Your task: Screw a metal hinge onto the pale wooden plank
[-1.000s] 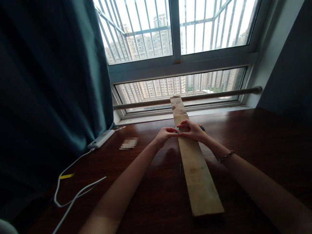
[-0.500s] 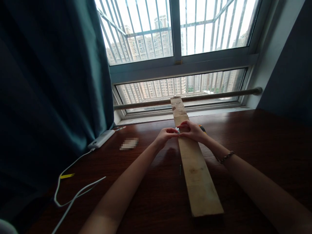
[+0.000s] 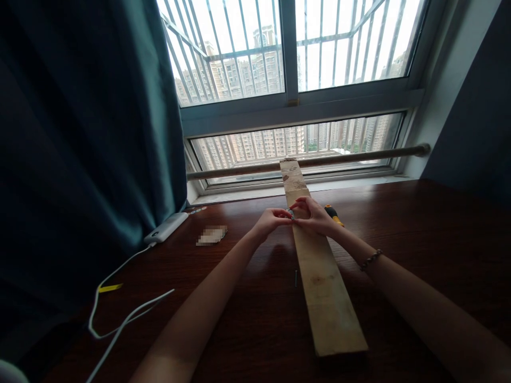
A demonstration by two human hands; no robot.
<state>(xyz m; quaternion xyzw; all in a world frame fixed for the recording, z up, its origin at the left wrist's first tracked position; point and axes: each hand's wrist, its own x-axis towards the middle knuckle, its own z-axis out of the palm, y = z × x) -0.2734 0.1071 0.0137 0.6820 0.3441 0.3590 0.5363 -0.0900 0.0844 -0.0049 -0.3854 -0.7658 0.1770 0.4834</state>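
Note:
A long wooden board (image 3: 325, 287) lies on the dark table, its far end at the window. Over its left edge, about midway, my left hand (image 3: 271, 222) pinches a small silvery metal plate (image 3: 291, 214), which seems to have holes; its exact kind is too small to make out. From the other side, my right hand (image 3: 313, 215) curves over the board with thumb and index fingertips closed around the same plate. Left of the board lies a thin screw or nail (image 3: 296, 278). A yellow and black tool handle (image 3: 333, 214) rests beyond my right wrist, partly hidden by it.
A white power bank (image 3: 166, 227) with a white cable (image 3: 120, 324) sits at the left by the dark curtain (image 3: 99, 133). A blurred-out flat item (image 3: 211, 235) and a yellow strip (image 3: 110, 288) lie on the table (image 3: 419, 255). A rail (image 3: 359, 156) crosses the window.
The metal plate has turned slightly between my fingertips. My right hand has shifted a little, so more of the yellow and black handle shows.

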